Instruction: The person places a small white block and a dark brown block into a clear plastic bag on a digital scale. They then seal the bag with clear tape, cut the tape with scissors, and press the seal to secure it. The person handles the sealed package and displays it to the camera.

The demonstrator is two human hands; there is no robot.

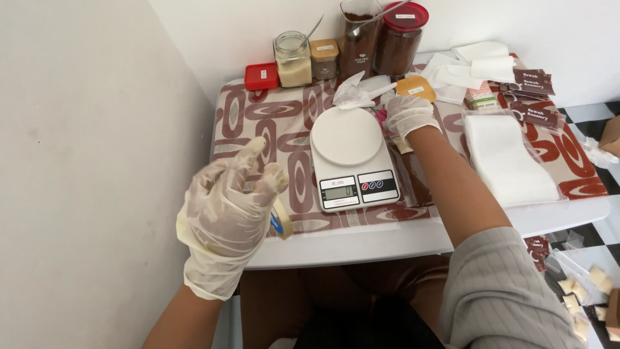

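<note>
Landmark: white kitchen scale, centred on the patterned cloth of the small table; its round platform is bare and its display is lit.
Left hand: gloved left hand, raised left of and nearer than the scale, above the table's front edge. Fingers curled loosely; a roll of tape sits at the palm side, apparently held, though the grip itself is hidden by the glove.
Right hand: gloved right hand, just beyond the scale's far right corner, fingers closed around something small and pinkish. What it is I cannot tell; the glove covers most of it.
Behind the scale: crumpled clear bag touching its far edge; an orange lid just beside the right hand; further back a row of jars and a red lid.
Right of the scale: a stack of white filter sheets in clear wrap, well apart from both hands.
Judgement, technique: the roll is best kept off the platform so the reading stays undisturbed. With thin gloves, tape tends to cling; a pinch at the roll's edge rather than the sticky face would likely handle cleaner.
Risk: the loose bag behind the platform could brush it and shift the reading.
</note>
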